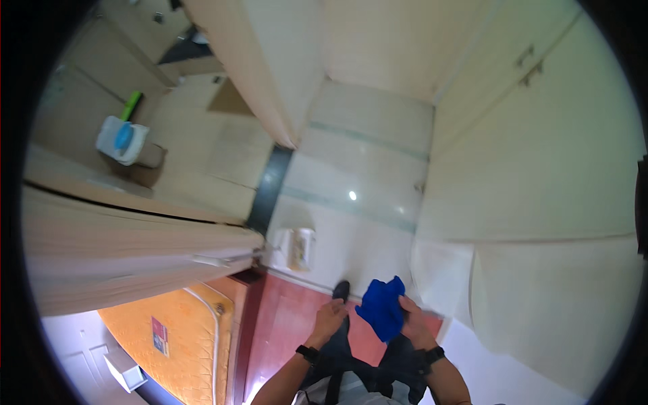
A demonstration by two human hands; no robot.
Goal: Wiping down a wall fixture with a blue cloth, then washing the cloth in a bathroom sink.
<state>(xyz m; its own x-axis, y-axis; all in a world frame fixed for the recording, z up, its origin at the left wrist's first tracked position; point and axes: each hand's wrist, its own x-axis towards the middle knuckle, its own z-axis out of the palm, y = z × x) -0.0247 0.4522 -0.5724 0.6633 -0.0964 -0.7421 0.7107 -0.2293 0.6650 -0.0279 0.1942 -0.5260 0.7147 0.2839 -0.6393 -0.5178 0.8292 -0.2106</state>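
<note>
A crumpled bright blue cloth [380, 309] hangs in front of my body, over the line where the reddish floor meets the pale tiles. My right hand [416, 321] grips its right edge, with the thumb on top. To the left of the cloth and apart from it is my left hand [329, 320]. Its fingers are curled together, and nothing shows in them. Below the hands are my dark-trousered legs and one black shoe [341, 290]. On the tiles ahead of that shoe stands a white container [302, 248]; its contents are too blurred to name.
Pale cabinet doors [511, 167] line the right side. At left, a dark threshold [271, 187] leads into a tiled room with a blue item [123, 136] on a white object and a bright green item [131, 105]. An orange mattress [177, 339] lies at lower left.
</note>
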